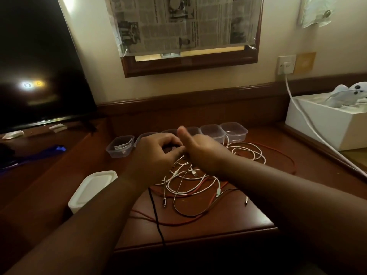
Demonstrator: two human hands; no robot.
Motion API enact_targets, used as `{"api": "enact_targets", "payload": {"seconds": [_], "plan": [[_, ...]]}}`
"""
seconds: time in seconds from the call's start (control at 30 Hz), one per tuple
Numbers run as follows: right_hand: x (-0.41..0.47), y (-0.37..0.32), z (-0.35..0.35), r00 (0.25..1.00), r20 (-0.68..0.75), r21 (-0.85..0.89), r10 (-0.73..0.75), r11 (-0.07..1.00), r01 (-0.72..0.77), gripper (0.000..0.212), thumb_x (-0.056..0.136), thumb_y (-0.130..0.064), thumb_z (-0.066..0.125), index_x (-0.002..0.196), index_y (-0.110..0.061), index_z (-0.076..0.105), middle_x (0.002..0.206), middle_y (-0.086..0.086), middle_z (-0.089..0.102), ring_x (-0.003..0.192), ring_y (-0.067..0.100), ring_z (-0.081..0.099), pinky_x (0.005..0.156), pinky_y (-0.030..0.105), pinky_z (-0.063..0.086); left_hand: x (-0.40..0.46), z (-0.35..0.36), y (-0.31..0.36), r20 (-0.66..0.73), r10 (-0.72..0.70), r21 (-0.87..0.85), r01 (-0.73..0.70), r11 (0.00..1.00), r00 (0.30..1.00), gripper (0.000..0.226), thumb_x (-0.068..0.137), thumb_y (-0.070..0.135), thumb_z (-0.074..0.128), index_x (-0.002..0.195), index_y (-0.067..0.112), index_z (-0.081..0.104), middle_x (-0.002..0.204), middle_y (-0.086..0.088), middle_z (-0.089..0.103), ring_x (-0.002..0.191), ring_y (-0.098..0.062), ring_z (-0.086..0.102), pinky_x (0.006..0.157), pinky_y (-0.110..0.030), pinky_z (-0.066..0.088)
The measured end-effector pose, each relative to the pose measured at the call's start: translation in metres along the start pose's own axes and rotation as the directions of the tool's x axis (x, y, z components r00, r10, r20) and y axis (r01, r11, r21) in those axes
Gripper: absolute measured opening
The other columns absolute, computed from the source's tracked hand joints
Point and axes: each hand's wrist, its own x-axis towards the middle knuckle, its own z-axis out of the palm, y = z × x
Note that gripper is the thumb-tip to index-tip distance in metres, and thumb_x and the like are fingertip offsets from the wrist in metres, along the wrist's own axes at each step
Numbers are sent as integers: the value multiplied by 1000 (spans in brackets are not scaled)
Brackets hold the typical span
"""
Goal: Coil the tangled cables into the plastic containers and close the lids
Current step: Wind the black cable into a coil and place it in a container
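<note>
Both hands meet over tangled cables [190, 181]: left hand [156, 153] & right hand [204, 153] pinching white cable [179, 160].

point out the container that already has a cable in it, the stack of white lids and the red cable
container with a cable [119, 148], head view, on its front wall
stack of white lids [93, 187], head view, on the top lid
red cable [286, 155], head view, on its far right loop

We saw the cables [190, 181], white, red and black, sprawled in a loose tangle on the desk. Behind them sat a row of clear tubs [234, 131], the leftmost [119, 146] holding a coiled white one.
</note>
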Motion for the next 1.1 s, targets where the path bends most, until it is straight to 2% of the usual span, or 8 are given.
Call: {"api": "enact_targets", "payload": {"seconds": [0.17,0.23,0.33,0.47,0.57,0.67,0.9,1.1], "plan": [[-1,-5,-17,920,391,737,22,592,-328,79,81,-87,10,59,-17,39,50,-3,30,43,13,21,44,26,16,-4,8,10,37,-343,-583,299,755,939,22,77,35,68,88,16,67,58,1,51,45,-8,45,42,-20,36],[-4,-10,-20,919,364,909,-151,272,-315,82,79,-90,10,63,-15,41,54,-2,31,46,14,26,47,27,21,-3,18,14,77,-474,-746,366,556,877,12,87,29,63,89,19,70,54,3,45,42,-6,36,41,-21,28],[-1,-19,-25,963,86,994,-256,-38,-99,85,80,-89,11,73,-13,47,65,2,37,57,16,37,58,29,34,-8,30,17,97,-511,-676,433,597,854,20,98,20,56,91,24,74,54,3,47,44,-7,36,42,-19,27],[9,-20,-35,956,-275,834,-103,468,291,70,89,-74,12,80,-15,47,70,3,44,62,17,44,62,31,40,-10,22,24,124,-395,-422,409,809,910,19,98,23,57,91,29,74,58,10,62,50,-5,52,49,-19,41],[3,-17,-26,940,-320,113,-115,981,158,69,89,-72,16,87,-14,53,80,2,54,68,18,52,63,35,44,-1,6,26,52,-269,-236,274,932,962,11,93,24,63,96,23,74,79,7,73,72,-4,69,62,-18,54],[-4,-11,-12,961,-211,-261,-182,957,124,66,83,-71,16,72,-17,51,67,1,52,57,13,46,54,28,38,7,-7,25,-38,-146,-121,141,983,988,3,88,20,70,88,23,73,77,6,72,73,-5,70,63,-19,56],[-8,-14,-20,987,149,406,62,906,-118,79,89,-75,11,70,-13,56,57,1,47,46,12,38,47,24,33,0,-1,15,113,-75,-296,106,949,991,24,89,25,70,109,37,64,83,10,69,83,-8,69,71,-23,57],[-12,-7,-19,937,349,499,-21,850,-167,86,85,-79,12,50,-9,49,45,6,41,39,20,39,46,26,34,-6,8,13,180,-21,-192,56,980,983,26,88,50,61,99,27,63,80,-7,66,78,-23,67,73,-41,58]]}}
